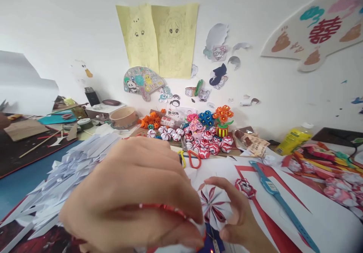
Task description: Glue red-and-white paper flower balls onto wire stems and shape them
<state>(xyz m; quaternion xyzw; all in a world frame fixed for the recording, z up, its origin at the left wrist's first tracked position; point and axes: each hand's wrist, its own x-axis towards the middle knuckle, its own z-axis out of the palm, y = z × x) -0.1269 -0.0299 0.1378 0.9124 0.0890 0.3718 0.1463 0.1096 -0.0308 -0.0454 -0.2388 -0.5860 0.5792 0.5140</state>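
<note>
My left hand [136, 196] is large in the foreground, its fingers curled closed around a red and white piece that is mostly hidden. Just to its right, my right hand [241, 215] pinches a round white folded-paper flower [216, 206] with red creases between thumb and forefinger. The two hands are close together near the bottom of the head view. Under them lies a dark blue object [211, 238], partly covered, with a small red light. A red and white paper flower [245, 188] rests on the sheets beside my right hand.
Cut white paper strips [70, 169] pile up at left. Behind the hands are red-handled scissors [194, 159], finished flowers [208, 143] and a flower pot [222, 131]. A blue watch [269, 185] and yellow bottle [293, 139] are at right.
</note>
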